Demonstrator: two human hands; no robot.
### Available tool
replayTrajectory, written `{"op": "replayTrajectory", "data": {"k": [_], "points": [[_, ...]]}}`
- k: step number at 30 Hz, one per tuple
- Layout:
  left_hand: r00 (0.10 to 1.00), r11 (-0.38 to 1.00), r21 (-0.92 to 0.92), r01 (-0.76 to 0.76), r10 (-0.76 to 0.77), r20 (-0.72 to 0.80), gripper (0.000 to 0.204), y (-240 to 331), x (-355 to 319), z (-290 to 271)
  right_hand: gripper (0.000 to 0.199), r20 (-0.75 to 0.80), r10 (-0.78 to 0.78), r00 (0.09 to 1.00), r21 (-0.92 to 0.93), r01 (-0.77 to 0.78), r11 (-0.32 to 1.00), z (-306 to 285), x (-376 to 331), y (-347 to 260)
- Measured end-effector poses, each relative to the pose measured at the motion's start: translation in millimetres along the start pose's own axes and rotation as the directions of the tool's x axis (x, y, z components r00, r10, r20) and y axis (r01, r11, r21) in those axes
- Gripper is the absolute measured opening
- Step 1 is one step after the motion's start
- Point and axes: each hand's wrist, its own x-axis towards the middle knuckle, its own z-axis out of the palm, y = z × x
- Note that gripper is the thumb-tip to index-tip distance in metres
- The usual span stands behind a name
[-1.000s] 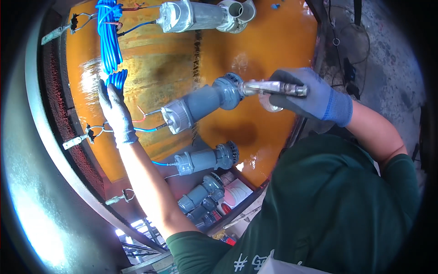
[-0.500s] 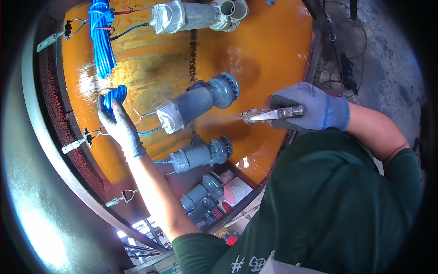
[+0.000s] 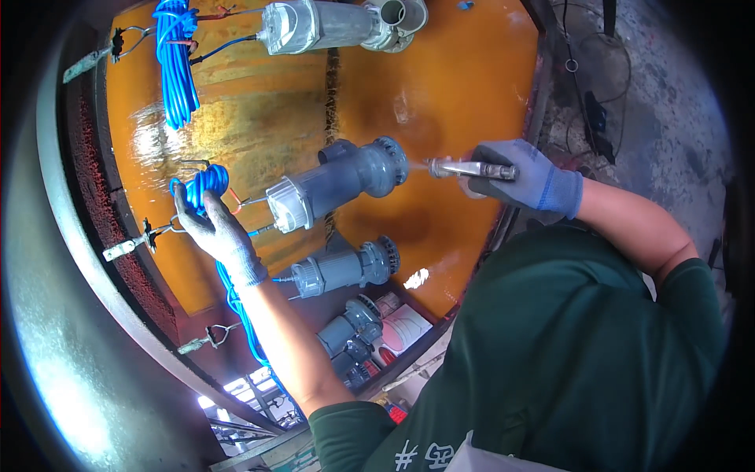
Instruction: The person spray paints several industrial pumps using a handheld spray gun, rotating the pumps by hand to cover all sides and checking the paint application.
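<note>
Spray gun (image 3: 460, 168) in right hand (image 3: 536, 178) right of centre, motor unit (image 3: 334, 187) mid-frame, cable coil (image 3: 212, 182) in left hand (image 3: 222, 234) at centre left, second unit (image 3: 330, 27) at top centre

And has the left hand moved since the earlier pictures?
Yes: judged against the orange panel, the left hand has moved downward in the picture and slightly right.
</note>
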Motion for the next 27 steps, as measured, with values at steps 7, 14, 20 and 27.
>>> {"op": "replayTrajectory", "data": {"k": [7, 14, 20, 27], "points": [[0.992, 0.991, -0.111, 0.078, -0.089, -0.093, 0.053, 10, -28, -6, 0.02, 0.157, -0.044, 0.987, -0.083, 0.058, 0.995, -6, 4, 2], [0.994, 0.986, -0.166, 0.01, -0.027, -0.105, 0.053, 20, -52, -21, 0.023, 0.244, -0.13, 0.961, -0.159, 0.172, 0.972, -17, 11, -3], [0.971, 0.998, -0.056, 0.028, -0.041, -0.235, 0.053, 5, -73, -37, 0.021, 0.072, -0.057, 0.996, -0.053, 0.061, 0.997, -30, 26, -42], [0.967, 0.999, 0.003, 0.037, -0.035, -0.253, 0.057, -5, -102, -54, 0.022, 0.12, -0.232, 0.965, -0.078, 0.242, 0.967, -25, 28, -55]]}}
